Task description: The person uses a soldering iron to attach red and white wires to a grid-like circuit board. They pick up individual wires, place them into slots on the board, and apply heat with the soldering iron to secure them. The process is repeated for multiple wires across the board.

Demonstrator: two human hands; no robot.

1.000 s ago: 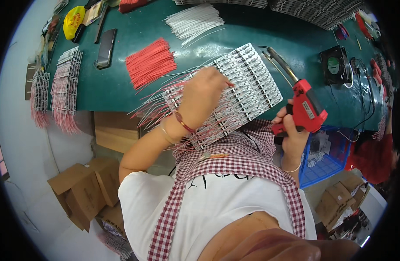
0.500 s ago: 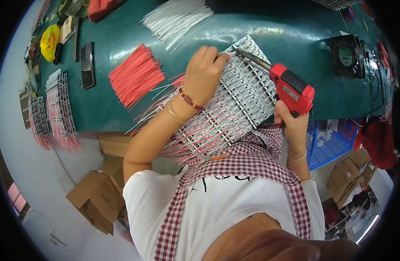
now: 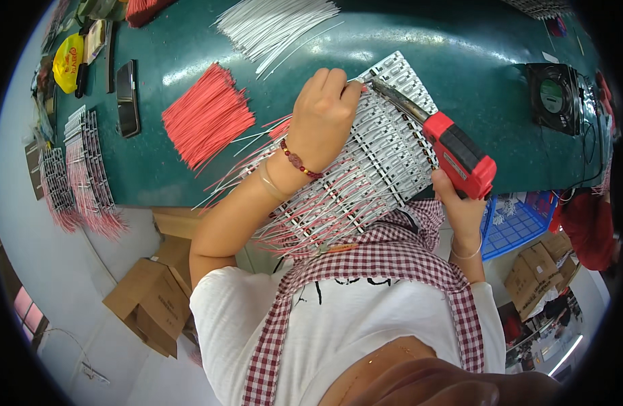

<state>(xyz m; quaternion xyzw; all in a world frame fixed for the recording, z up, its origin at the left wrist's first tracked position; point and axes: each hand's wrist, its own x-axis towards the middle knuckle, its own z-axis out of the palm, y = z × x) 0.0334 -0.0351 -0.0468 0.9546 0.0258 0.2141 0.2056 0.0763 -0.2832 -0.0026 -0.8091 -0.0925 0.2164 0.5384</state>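
A panel of small white circuit boards (image 3: 393, 155) leans over the table's near edge, with red and white wires (image 3: 305, 203) fanning from its lower left rows. My left hand (image 3: 325, 108) is closed above its upper left side, fingers pinched on a wire whose red end shows at the fingertips. My right hand (image 3: 457, 206) grips a red and black soldering gun (image 3: 460, 155) by its lower end. Its dark metal tip meets the panel's upper part, close to my left fingertips. Some of the right fingers are hidden behind the gun.
Left of the panel lie a bundle of red wires (image 3: 206, 118) and, farther back, white wires (image 3: 274, 27). A phone (image 3: 127, 98), a yellow bag (image 3: 68, 64) and wired panels (image 3: 88, 172) are at the left. A black fan (image 3: 554, 98) stands right; a blue crate (image 3: 514, 230) sits below.
The soldering gun's body and my right hand have shifted slightly down and right; its tip stays by my left fingertips. The whole view has moved a little. Both grips hold.
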